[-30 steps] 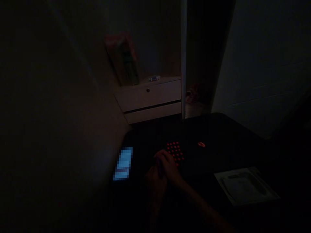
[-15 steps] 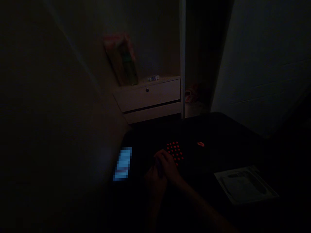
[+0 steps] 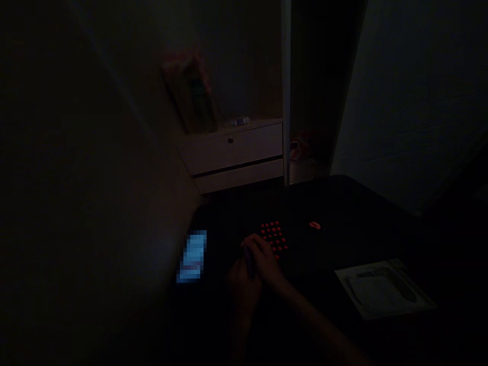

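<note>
The room is very dark. Both my hands rest together on a black table. My right hand lies over my left hand, fingers curled, right beside a grid of small red dots. Whether either hand holds anything is lost in the dark. A single red piece lies apart to the right of the grid. A lit phone screen glows blue to the left of my hands.
A clear plastic bag or tray lies at the table's right front. Behind the table stands a pale drawer unit with a box leaning on top, and a white upright post.
Nothing has visibly moved apart from a slight shift of the view; both hands stay together by the red dots.
</note>
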`<state>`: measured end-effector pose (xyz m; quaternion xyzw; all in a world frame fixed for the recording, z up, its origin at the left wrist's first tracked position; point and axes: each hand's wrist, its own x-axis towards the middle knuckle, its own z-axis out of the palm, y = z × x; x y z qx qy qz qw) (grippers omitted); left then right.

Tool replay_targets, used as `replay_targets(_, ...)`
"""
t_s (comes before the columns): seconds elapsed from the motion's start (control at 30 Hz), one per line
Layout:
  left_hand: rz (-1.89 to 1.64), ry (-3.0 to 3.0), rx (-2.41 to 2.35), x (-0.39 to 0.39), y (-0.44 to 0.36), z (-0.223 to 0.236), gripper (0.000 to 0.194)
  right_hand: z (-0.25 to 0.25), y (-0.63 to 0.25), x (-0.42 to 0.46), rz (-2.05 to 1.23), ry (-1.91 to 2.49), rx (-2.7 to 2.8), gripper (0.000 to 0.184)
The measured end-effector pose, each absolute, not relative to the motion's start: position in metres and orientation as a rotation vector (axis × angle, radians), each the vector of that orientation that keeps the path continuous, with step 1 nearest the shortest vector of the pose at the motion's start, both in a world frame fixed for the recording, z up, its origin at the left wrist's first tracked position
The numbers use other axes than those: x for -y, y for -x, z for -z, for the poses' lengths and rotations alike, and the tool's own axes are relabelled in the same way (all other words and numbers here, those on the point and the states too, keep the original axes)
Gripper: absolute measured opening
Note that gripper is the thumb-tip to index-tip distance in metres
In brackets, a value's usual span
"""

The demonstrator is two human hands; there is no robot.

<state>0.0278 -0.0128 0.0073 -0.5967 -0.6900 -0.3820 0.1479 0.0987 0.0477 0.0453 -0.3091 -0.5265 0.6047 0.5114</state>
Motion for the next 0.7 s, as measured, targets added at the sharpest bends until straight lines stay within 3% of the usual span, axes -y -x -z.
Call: replay_targets(0.7,1.123,1.732,1.947,0.0133,-0.0282,-0.0086,0.016,-0.0443,-0.0983,-0.0484,-1.458,0.73,1.272,0.02)
